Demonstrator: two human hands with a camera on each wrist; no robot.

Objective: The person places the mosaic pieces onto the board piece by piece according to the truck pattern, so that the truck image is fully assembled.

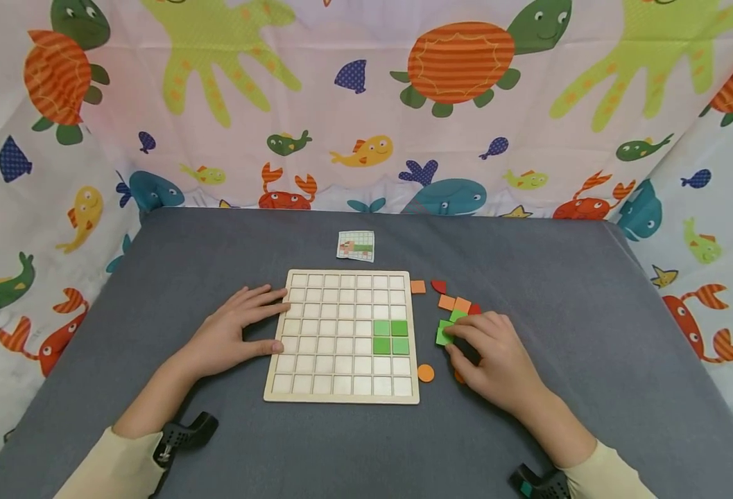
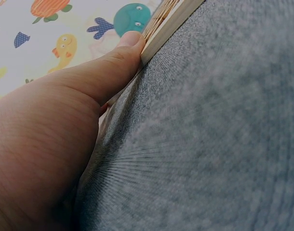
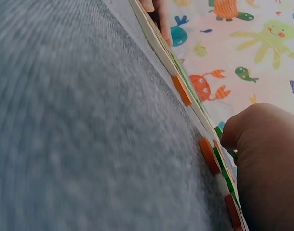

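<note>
Left hand [image 1: 225, 327]: fingers extended, thumb apart, tips touching the left edge of the board [image 1: 341, 399]. Black wrist camera [image 1: 193, 432] sat at its cuff. The board lay flat between the hands, on grey cloth [image 1: 354, 450]. Card [image 1: 355, 247] lay beyond the board, farther out than either hand. Four green squares [image 1: 381, 328] filled a two-by-two block on the board's side nearer the right hand. Just off that side, left of the right hand: an orange square [image 1: 418, 287] farther out, an orange disc [image 1: 426, 373] nearer the body. Then a red piece [image 1: 439, 286], two more orange squares and a second red piece, beyond the right fingers. Right hand [image 1: 497, 362]: bent, thumb and index pinching the loose green tile [image 1: 443, 333] at its edge; another green piece lay just beyond. Something orange showed partly under the palm.
</note>
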